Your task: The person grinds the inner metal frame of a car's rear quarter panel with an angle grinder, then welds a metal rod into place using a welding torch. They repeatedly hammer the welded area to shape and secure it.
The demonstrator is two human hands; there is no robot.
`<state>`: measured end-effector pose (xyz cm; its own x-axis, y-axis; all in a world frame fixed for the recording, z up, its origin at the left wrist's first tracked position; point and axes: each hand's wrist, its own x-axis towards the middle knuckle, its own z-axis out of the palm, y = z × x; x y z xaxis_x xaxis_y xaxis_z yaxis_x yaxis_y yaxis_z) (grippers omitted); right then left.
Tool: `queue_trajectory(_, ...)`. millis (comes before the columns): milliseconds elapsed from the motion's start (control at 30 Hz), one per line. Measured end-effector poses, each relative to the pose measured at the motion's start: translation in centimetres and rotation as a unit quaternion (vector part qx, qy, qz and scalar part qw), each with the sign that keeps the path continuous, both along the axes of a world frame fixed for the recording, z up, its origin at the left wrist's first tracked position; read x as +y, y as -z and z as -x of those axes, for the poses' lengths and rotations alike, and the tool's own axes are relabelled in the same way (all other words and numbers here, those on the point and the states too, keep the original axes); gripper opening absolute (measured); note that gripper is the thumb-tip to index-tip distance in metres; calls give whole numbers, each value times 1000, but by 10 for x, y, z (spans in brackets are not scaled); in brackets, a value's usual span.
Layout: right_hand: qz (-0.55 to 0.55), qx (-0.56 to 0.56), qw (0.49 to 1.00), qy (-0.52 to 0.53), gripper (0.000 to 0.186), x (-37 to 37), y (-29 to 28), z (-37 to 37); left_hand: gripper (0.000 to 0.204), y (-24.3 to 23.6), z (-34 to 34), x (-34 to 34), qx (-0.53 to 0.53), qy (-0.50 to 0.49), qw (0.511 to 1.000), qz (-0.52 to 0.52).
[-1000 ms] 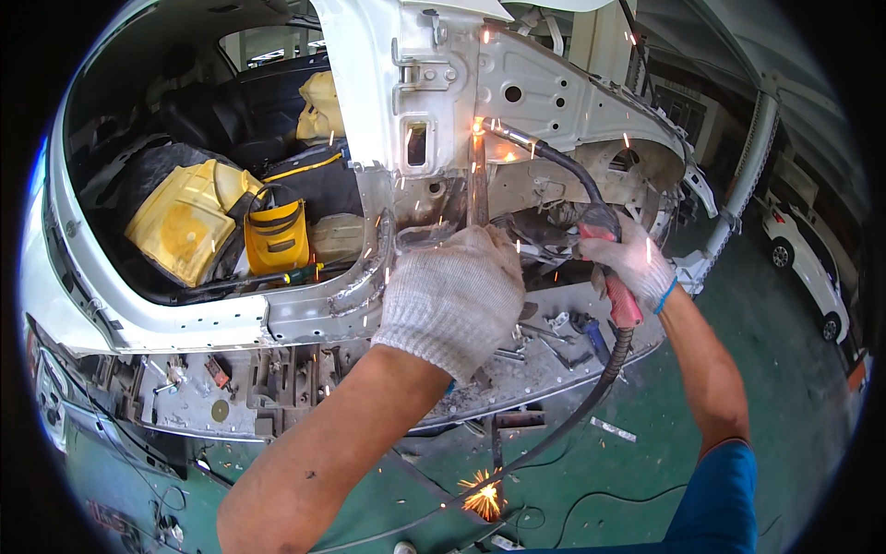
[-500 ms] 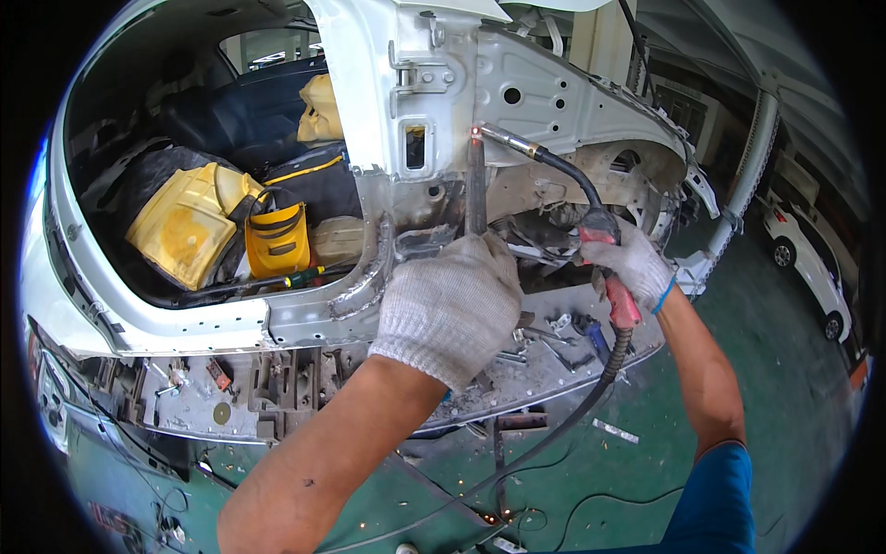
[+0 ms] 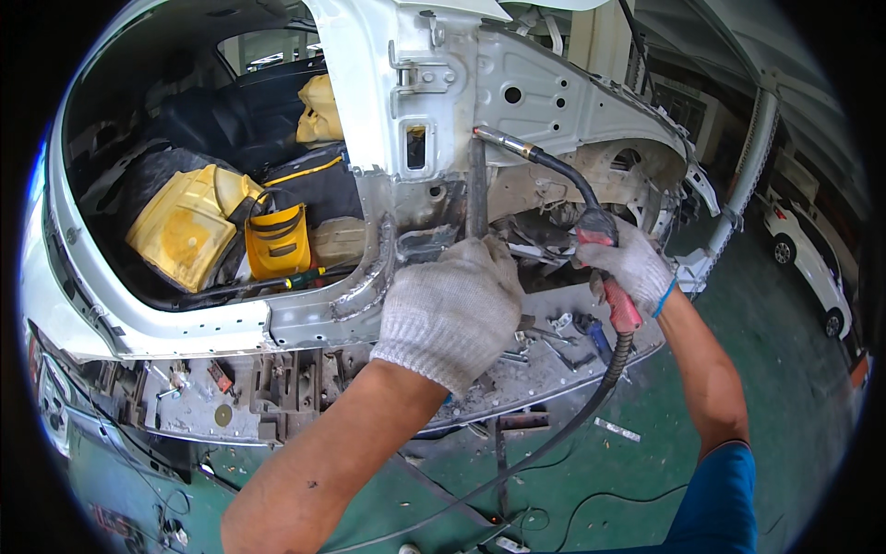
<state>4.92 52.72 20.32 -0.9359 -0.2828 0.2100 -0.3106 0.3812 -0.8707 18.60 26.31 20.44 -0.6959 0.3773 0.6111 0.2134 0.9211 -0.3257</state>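
Note:
My right hand (image 3: 631, 261), in a knitted white glove, is closed round the red handle of a welding torch (image 3: 565, 171). The torch's bent black neck runs up and left, its metal nozzle at a seam of the bare car body (image 3: 443, 111), below the hinge. A faint orange glow shows at the nozzle tip. Gloved as well, my left hand (image 3: 452, 314) is closed on the lower end of a long flat metal bar (image 3: 476, 189). This bar stands upright along the seam, its top right at the nozzle. The glove hides the bar's lower end.
Below the sill, a metal platform (image 3: 480, 392) carries scattered tools and clamps. Yellow padding pieces (image 3: 185, 226) and a yellow welding mask (image 3: 277, 242) lie inside the door opening. The torch cable (image 3: 563, 443) trails down across the green floor. A post with a chain (image 3: 743, 175) stands at right.
The bright red glow at the nozzle has faded to a faint orange, and the sparks on the floor are gone. Both hands stay almost where they were.

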Motion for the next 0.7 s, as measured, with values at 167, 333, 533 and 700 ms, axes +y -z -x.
queue_trajectory(167, 10, -28, 999, 15, 28, -3, -2, -7, 43, 0, 1, -1, -3, -12, 1000, 20)
queue_trajectory(333, 13, -41, 999, 27, 26, -9, -4, -12, 43, 0, 2, -3, 12, 0, 1000, 13)
queue_trajectory(533, 13, -65, 997, 44, 27, -17, -5, -20, 44, -1, -1, -2, -7, -9, 1000, 15)
queue_trajectory(700, 22, -41, 998, 43, 23, -17, -6, -23, 39, -5, 1, -2, -11, 6, 1000, 8)
